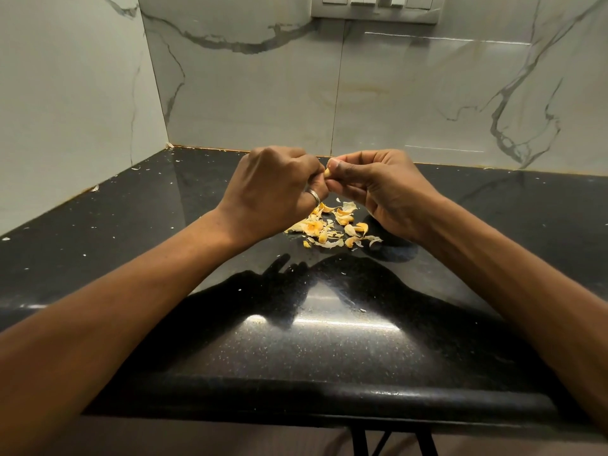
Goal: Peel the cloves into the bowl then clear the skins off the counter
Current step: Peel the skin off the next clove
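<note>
Nearest ran the rounded front edge of the counter (329, 398), black and polished; behind it a broad stretch of stone with a streak of glare gave both forearms room to reach in from either side. Further in sat the heap of skins (329, 227), pale yellow and papery, perhaps with a few cloves mixed in, though which pieces were which could not be told; it lay directly beneath the hands, most likely because peelings dropped straight down from the work. Above it the left hand (276, 189), a ring (314, 196) on one finger, had its fingers curled in and pinched one end of a clove (327, 173); the right hand (378, 189) pinched the other end between thumb and fingertips, the thumbnail set against it, apparently to pick the skin loose. The clove was held in the air between the two hands, off the counter; peeling seemed under way, clearing not yet begun. No bowl was in view, so where the peeled clove should go could not be judged. Small white flecks (135, 168) lay strewn toward the left rear corner; these would want sweeping too. At the back and left the counter met the marble wall (263, 103), closed in on two sides, so skins would best be gathered toward the open front edge; a switch plate (375, 8) sat high on the back wall.
</note>
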The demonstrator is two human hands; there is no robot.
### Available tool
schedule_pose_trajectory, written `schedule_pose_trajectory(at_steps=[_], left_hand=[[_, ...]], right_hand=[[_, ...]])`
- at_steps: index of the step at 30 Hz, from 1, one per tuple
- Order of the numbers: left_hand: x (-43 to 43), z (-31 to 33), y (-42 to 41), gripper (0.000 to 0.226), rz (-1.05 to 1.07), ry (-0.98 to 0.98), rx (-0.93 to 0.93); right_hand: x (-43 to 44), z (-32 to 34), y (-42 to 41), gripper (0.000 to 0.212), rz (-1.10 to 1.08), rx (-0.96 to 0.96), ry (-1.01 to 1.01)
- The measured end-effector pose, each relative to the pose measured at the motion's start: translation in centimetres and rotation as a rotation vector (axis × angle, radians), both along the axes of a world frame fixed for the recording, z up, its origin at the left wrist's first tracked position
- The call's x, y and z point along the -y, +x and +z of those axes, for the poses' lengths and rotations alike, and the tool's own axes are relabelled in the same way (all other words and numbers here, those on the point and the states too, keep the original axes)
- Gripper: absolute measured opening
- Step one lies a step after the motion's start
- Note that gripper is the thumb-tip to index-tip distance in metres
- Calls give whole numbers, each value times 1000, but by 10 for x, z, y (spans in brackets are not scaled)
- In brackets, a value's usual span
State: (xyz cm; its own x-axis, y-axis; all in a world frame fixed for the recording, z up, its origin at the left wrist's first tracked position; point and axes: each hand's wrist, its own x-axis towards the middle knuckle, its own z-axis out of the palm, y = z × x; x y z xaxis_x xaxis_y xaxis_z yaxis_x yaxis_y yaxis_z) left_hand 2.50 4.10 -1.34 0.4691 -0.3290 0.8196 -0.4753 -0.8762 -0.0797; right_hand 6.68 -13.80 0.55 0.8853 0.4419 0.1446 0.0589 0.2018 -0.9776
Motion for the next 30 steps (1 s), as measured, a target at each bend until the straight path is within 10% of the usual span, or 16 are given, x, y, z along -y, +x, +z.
schedule_pose_trajectory(at_steps=[21,30], left_hand=[[-1,0,6,13,-190,-701,-505],[1,1,3,15,-140,-470,-283]], right_hand=[[-1,-3,6,13,-25,117,-46],[2,0,5,21,5,97,-26]])
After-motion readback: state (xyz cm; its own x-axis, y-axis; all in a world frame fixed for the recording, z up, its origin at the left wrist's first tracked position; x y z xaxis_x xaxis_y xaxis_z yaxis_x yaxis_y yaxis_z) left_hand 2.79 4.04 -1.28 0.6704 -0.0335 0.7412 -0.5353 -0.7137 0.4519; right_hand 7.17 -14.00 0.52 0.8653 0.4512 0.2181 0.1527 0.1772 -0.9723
